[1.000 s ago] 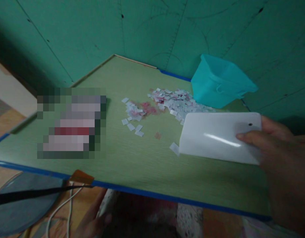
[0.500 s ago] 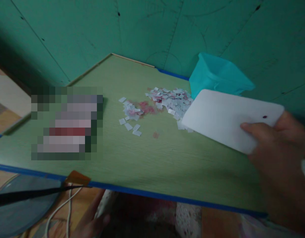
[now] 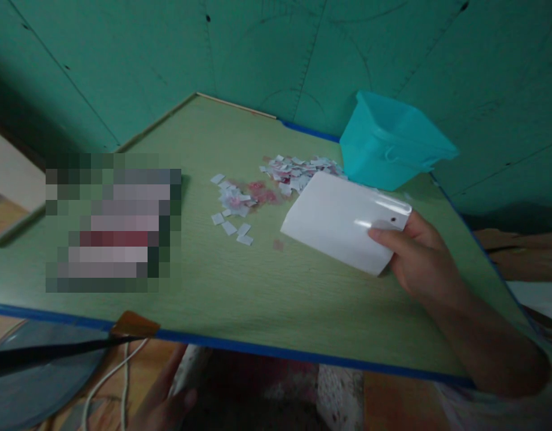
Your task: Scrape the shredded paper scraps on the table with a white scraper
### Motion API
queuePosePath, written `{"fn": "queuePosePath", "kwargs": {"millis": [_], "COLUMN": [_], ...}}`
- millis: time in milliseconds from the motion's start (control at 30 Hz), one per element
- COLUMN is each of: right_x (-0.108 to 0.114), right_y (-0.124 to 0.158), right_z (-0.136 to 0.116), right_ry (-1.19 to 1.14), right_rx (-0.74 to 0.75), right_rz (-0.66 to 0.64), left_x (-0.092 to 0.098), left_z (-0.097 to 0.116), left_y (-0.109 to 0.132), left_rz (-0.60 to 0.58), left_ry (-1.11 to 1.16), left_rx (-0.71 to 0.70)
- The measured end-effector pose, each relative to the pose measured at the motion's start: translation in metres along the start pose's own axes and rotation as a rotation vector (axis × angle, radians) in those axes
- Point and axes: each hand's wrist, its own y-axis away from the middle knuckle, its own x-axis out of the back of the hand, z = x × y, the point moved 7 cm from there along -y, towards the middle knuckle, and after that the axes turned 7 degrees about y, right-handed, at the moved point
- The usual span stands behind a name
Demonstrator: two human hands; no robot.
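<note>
My right hand (image 3: 419, 251) grips the right end of a white sheet (image 3: 343, 221), thumb on top and fingers beneath. The sheet bends slightly, and its left part covers the near side of a pile of small white paper pieces (image 3: 298, 170). A smaller group of paper pieces (image 3: 234, 200) lies to the left, beside reddish stains (image 3: 262, 193). Behind the sheet stands a turquoise bin (image 3: 388, 143). My left hand (image 3: 168, 395) is low, below the table's front edge, near a whitish object; its fingers are partly hidden in shadow.
The green table (image 3: 240, 293) has blue edging and meets a green wall (image 3: 159, 54). A pixelated rectangular item (image 3: 118, 221) lies on its left side. Below the front edge are a grey round object (image 3: 46, 371), a dark strap and a white cable (image 3: 124, 383).
My right hand has moved left with the white sheet, which now covers part of the paper pile. More of the bin's lower front shows. The view has shifted slightly.
</note>
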Motion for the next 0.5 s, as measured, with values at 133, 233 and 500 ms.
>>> {"fn": "queuePosePath", "kwargs": {"millis": [133,233,500], "right_x": [-0.001,0.002,-0.011], "right_y": [0.005,0.007,0.026], "right_z": [-0.003,-0.01,-0.006], "right_ry": [-0.062,-0.11,-0.151], "right_rx": [-0.062,-0.073,-0.16], "right_rz": [0.005,0.098,0.039], "left_x": [0.004,0.004,0.002], "left_z": [0.004,0.005,0.006], "left_y": [-0.001,0.0,0.003], "left_rz": [0.019,-0.007,-0.009], "left_ry": [-0.031,-0.001,0.074], "left_rx": [0.016,0.036,0.091]}}
